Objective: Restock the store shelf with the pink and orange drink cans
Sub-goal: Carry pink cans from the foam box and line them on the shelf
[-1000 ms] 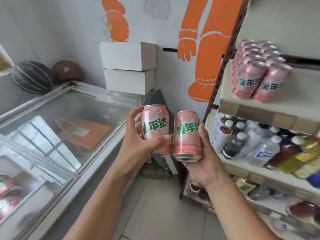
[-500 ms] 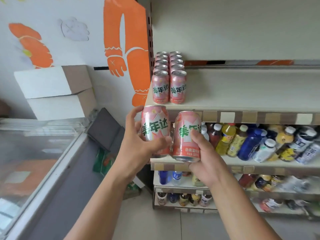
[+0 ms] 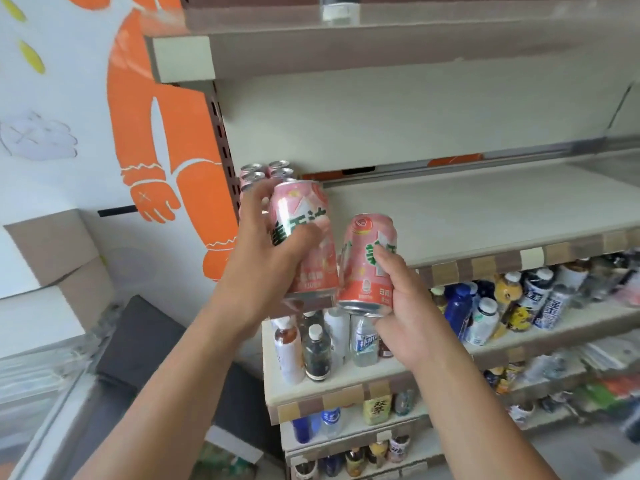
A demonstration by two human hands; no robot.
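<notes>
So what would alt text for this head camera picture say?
Two bare hands each hold a pink drink can, left hand and right hand, raised toward a mostly bare shelf where more cans stand at its left end.

1. The left hand (image 3: 263, 258) lifted its pink can (image 3: 304, 237) toward 12 o'clock, up against the shelf (image 3: 485, 216) edge, covering the stocked cans (image 3: 266, 171).
2. The right hand (image 3: 412, 317) tilted its can (image 3: 367, 265) toward 11 o'clock.
3. The view closed in on the shelf.

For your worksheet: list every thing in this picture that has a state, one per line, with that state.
left hand: gripping a can
right hand: gripping a can
left can: held, tilted
right can: held, tilted
shelved cans: upright, in rows at the shelf's left end
shelf: mostly bare
bottles: upright, capped
</notes>
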